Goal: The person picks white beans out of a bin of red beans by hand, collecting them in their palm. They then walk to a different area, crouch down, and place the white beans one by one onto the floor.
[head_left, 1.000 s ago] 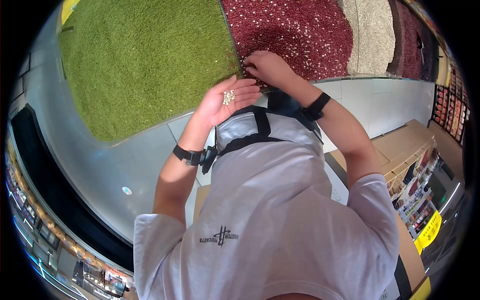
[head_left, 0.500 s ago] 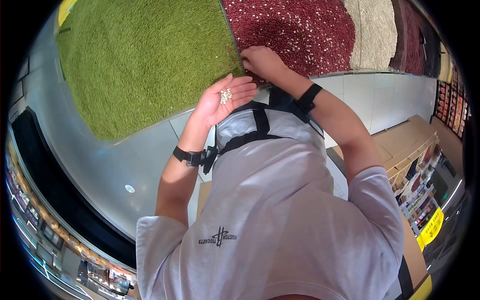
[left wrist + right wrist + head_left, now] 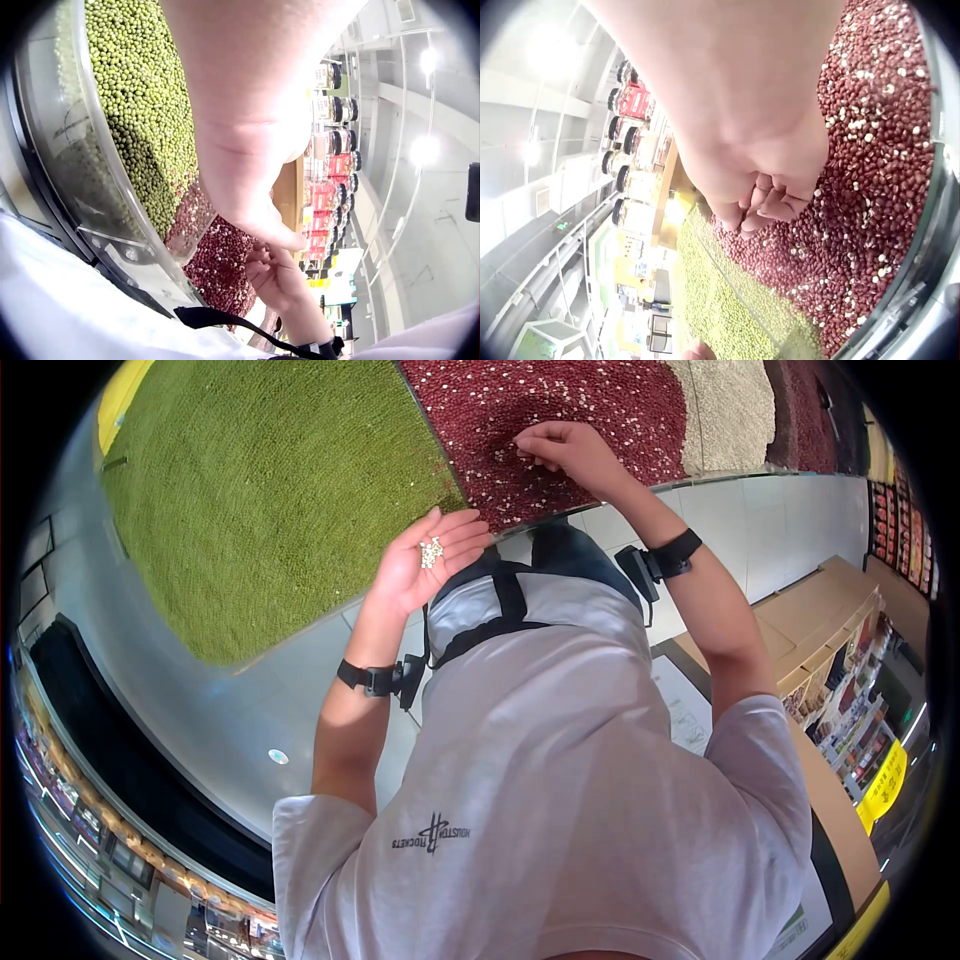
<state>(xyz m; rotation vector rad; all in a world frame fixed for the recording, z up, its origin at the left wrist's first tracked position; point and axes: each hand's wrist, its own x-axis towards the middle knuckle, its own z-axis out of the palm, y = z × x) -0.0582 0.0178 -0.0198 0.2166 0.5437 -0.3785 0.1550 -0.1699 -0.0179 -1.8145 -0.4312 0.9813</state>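
Red beans [image 3: 475,405] fill the bin [image 3: 928,199] where the right hand [image 3: 572,452], fingers curled, contents unclear, has left the divider [image 3: 428,425], suggesting continued picking, while pale kernels [image 3: 431,552] lie on the straight-fingered left hand [image 3: 412,568] by its front-left corner.

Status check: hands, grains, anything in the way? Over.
Left hand palm up, pale grains on it. Right hand curled over red beans, contents unclear. More grains scattered among beans. Nothing visibly blocking right hand.

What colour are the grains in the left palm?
The grains are whitish, best in the head view.
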